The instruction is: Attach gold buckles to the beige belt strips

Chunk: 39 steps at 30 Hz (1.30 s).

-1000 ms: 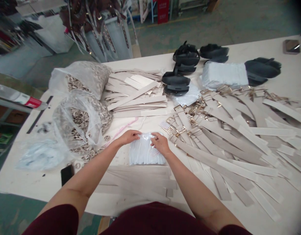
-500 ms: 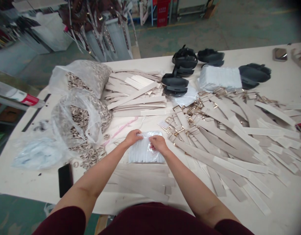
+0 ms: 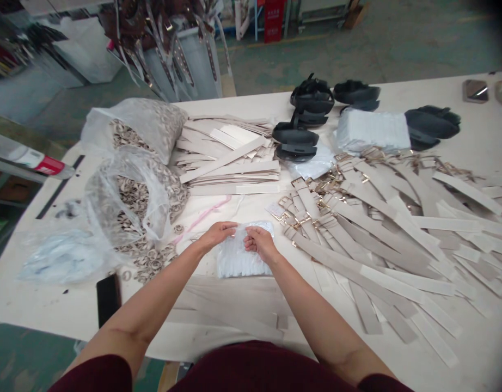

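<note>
In front of me lies a clear plastic bag (image 3: 243, 265) packed with a row of white, narrow items whose kind I cannot make out. My left hand (image 3: 220, 234) pinches its upper left part between thumb and fingers. At the upper right, my right hand (image 3: 261, 243) is closed on the same film, fingers curled. Under and below the bag, flat beige strips (image 3: 230, 305) are spread toward my body. To the right is a big heap of beige belts (image 3: 369, 234) with gold-coloured buckles.
Two plastic sacks of small beige loops (image 3: 132, 198) stand at the left, some loops spilled. A phone (image 3: 108, 299) lies near the front edge. Behind are stacked strips (image 3: 234, 147), black headset-like devices (image 3: 295, 140) and a white wrapped stack (image 3: 373, 130). A bottle (image 3: 34, 160) is far left.
My left hand has shifted slightly left and down. My right hand has turned a little, with its fingers showing more. The bag remains between them.
</note>
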Available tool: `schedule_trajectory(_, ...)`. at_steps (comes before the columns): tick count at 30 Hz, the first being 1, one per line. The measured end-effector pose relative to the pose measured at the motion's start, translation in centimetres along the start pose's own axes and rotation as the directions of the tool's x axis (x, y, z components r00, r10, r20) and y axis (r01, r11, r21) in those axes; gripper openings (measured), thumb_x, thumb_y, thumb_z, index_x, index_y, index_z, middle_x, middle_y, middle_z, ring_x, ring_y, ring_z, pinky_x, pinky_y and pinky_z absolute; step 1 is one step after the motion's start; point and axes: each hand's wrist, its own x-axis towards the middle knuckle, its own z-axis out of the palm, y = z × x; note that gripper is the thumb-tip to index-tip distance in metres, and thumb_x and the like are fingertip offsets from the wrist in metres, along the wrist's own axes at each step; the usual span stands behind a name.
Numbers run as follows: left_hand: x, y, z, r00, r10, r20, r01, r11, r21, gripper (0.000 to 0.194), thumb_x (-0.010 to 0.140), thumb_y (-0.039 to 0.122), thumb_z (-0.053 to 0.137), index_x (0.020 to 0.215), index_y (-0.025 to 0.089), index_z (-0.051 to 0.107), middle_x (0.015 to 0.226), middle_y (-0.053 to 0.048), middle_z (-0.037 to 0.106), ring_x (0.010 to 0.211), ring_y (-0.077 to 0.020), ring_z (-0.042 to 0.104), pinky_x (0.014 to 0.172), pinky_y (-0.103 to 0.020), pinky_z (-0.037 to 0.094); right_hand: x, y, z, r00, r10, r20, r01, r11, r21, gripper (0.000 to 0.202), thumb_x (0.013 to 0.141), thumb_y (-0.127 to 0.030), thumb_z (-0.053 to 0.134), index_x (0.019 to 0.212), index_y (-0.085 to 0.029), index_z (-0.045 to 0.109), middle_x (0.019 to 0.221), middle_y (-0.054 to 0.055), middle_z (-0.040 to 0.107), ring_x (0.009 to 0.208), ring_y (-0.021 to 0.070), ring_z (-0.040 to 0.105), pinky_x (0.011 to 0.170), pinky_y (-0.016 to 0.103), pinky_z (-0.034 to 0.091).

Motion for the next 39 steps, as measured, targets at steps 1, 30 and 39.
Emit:
schedule_trajectory(1, -0.9, 0.2, 0.1, 1.0, -0.029, -0.007, 0.029, 0.999, -0.017, 0.048, 0.072, 0.034, 0.058, 0.113, 0.01, 0.062, 0.078, -0.005, 0.067, 0.065, -0.0126, 0.053, 0.052, -0.021, 0.036, -0.1, -0.2, 0.1, 1.0, 0.001, 0.011, -0.001, 1.0, -0.015, 0.017, 0.081, -0.028, 0.053, 0.093, -0.015, 0.053, 0.064, 0.0, 0.062, 0.048, 0.0086, 0.058, 0.046, 0.02, 0.049)
schedule_trajectory(30, -2.6, -5.6, -2.3, 0.865, 0.395, 0.309, -0.407, 0.193, 0.893, 0.019, 0.089, 0.022, 0.043, 0.095, 0.021, 0.06, 0.089, -0.006, 0.064, 0.079, -0.0176, 0.058, 0.057, -0.024, 0.036, -7.1, 10.1, 6.7, 0.829, -0.44, 0.345, 0.286, -0.196, -0.938, 0.019, 0.086, -0.022, 0.045, 0.098, -0.02, 0.058, 0.089, 0.006, 0.061, 0.087, 0.0203, 0.054, 0.072, 0.03, 0.037)
schedule_trajectory(39, -2.8, -6.0, -2.7, 0.857, 0.438, 0.272, -0.434, 0.327, 0.839, 0.02, 0.09, 0.03, 0.042, 0.103, 0.024, 0.056, 0.103, -0.002, 0.063, 0.089, -0.0157, 0.059, 0.068, -0.025, 0.041, -6.3, 8.9, 7.4, 0.889, -0.456, -0.042, 0.05, 0.188, -0.981, 0.033, 0.086, -0.05, 0.047, 0.094, -0.021, 0.06, 0.079, 0.004, 0.067, 0.075, 0.0187, 0.061, 0.066, 0.028, 0.038)
